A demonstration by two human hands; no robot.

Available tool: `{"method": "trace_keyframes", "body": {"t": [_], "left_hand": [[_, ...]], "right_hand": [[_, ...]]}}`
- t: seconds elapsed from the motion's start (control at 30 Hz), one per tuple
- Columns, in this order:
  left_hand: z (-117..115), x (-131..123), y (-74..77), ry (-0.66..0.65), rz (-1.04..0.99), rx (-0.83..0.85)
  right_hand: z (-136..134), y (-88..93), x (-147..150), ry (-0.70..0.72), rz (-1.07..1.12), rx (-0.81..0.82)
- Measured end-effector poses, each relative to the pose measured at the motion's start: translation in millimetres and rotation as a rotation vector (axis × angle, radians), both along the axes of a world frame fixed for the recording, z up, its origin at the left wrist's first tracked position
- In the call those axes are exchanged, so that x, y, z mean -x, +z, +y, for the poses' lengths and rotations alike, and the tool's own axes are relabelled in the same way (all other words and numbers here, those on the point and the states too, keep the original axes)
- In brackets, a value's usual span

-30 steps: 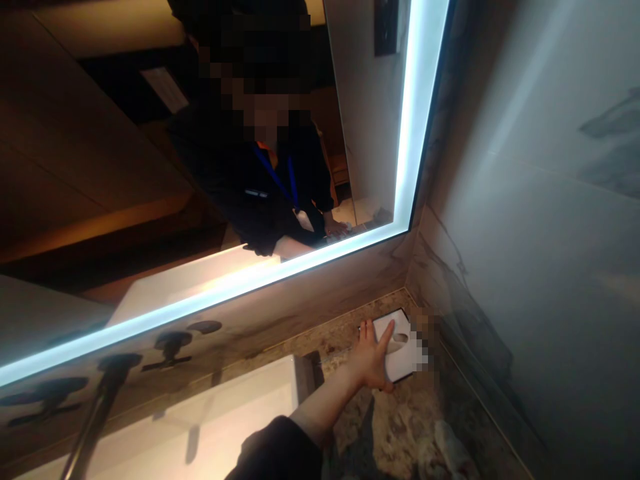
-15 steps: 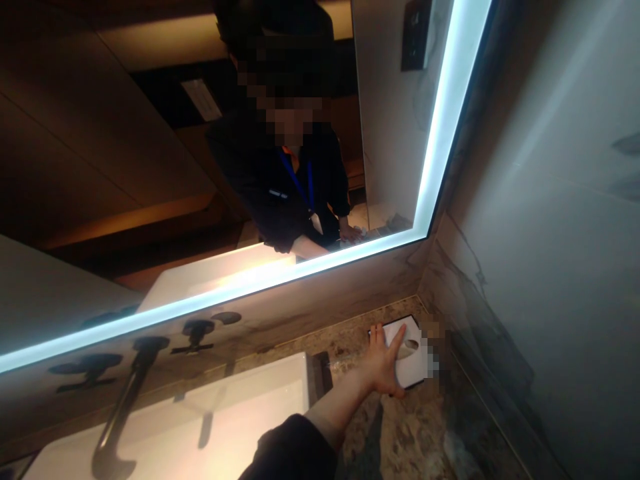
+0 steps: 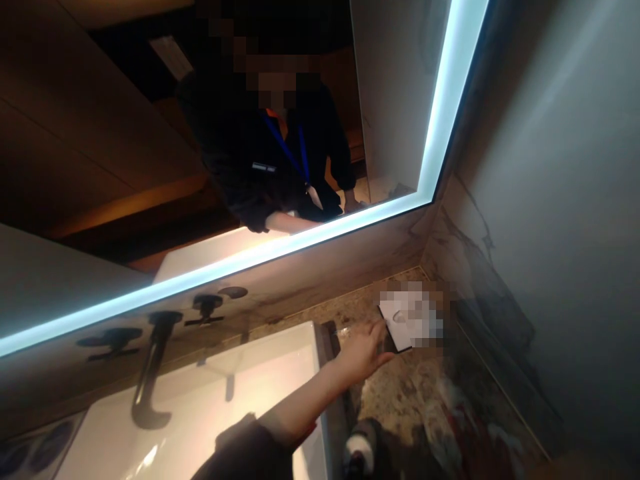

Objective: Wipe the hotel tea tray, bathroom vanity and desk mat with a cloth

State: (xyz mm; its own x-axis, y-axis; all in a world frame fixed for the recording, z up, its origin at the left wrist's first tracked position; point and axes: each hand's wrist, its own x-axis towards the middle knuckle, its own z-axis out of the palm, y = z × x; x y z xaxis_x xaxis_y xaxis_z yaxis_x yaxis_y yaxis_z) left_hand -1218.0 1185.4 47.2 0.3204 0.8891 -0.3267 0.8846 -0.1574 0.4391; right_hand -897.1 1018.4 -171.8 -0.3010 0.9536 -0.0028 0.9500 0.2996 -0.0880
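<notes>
My left hand (image 3: pixel 364 348) reaches over the counter, fingers apart and holding nothing. It is just left of a white tissue box (image 3: pixel 400 328) with a dark edge and an oval opening; whether the fingertips touch it I cannot tell. Part of the box is blurred out. At the lower right, my right hand (image 3: pixel 477 437) is dim and smeared by motion, low over the counter. Beside it lies a crumpled whitish cloth (image 3: pixel 436 427); whether the fingers grip it I cannot make out.
A white basin (image 3: pixel 270 347) with a dark wall-mounted faucet (image 3: pixel 150 380) lies to the left. Near its right side stands a white-and-dark round object (image 3: pixel 360 447), perhaps a bottle. A lit-edge mirror (image 3: pixel 280 250) reflects a person. A marbled wall (image 3: pixel 550 233) bounds the right.
My left hand has come off the top of the tissue box and drawn back to its left. My right hand and the round object by the basin have come into view below.
</notes>
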Motion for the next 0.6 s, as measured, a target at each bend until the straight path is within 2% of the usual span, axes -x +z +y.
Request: {"method": "trace_keyframes", "body": {"t": [0.07, 0.17, 0.27, 0.33, 0.4, 0.5, 0.6], "left_hand": [[-44, 12, 7.6, -0.075, -0.006, 0.143], [-109, 20, 10.2, -0.352, 0.074, 0.27], [-146, 17, 0.9, -0.544, 0.224, 0.274], [-149, 14, -7.7, -0.548, 0.245, 0.289], [-140, 16, -14.4, -0.468, 0.237, 0.294], [-113, 26, -18.4, -0.281, 0.253, 0.237], [-80, 39, -16.2, -0.127, 0.272, 0.159]], "right_hand": [[22, -3.4, 5, 0.065, -0.004, -0.043], [55, -4.0, 23, 0.115, 0.009, -0.086], [72, -3.1, 38, 0.089, 0.046, -0.072], [75, -3.5, 42, 0.055, 0.074, -0.06], [73, -4.1, 44, 0.036, 0.101, -0.065], [65, -3.9, 49, 0.029, 0.123, -0.07], [45, -6.4, 65, 0.043, 0.135, -0.057]]}}
